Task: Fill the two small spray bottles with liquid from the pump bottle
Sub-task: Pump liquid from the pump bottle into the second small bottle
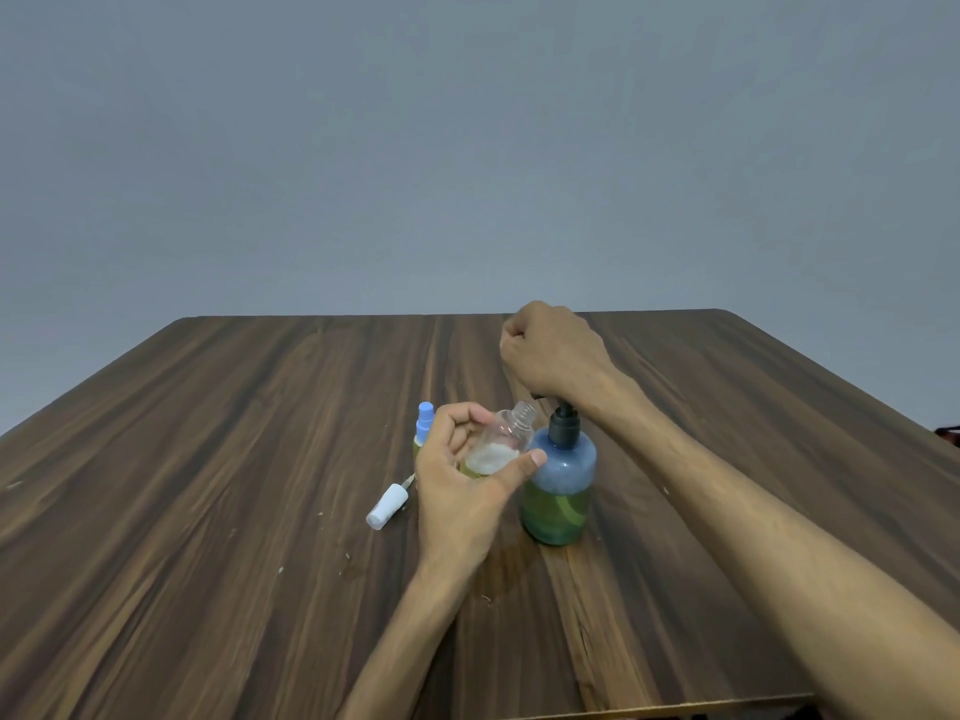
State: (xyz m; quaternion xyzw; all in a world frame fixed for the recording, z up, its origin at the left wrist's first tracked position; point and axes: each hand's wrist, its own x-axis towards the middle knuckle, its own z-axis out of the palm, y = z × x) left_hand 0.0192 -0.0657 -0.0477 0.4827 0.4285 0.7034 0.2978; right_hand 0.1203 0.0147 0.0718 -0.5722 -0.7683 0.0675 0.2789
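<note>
Left hand [467, 475] clamps the tilted clear plastic spray bottle [501, 444]; beside it, right hand [550, 356] fists down on the blue-green pump bottle [561, 485]. Misaligned spout could spill.

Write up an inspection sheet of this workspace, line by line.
Surface: dark wood-grain table, a few pale specks, a faint wet-looking patch near the front.
Job's things: pump bottle upright, part full of green liquid; open clear spray bottle tilted toward the pump; blue-capped spray bottle standing behind.
Clutter: white spray cap lying on its side.
Hands: left hand holds the clear bottle; right hand presses the pump head.
Cables: nothing seen.
Surroundings: plain grey wall.
</note>
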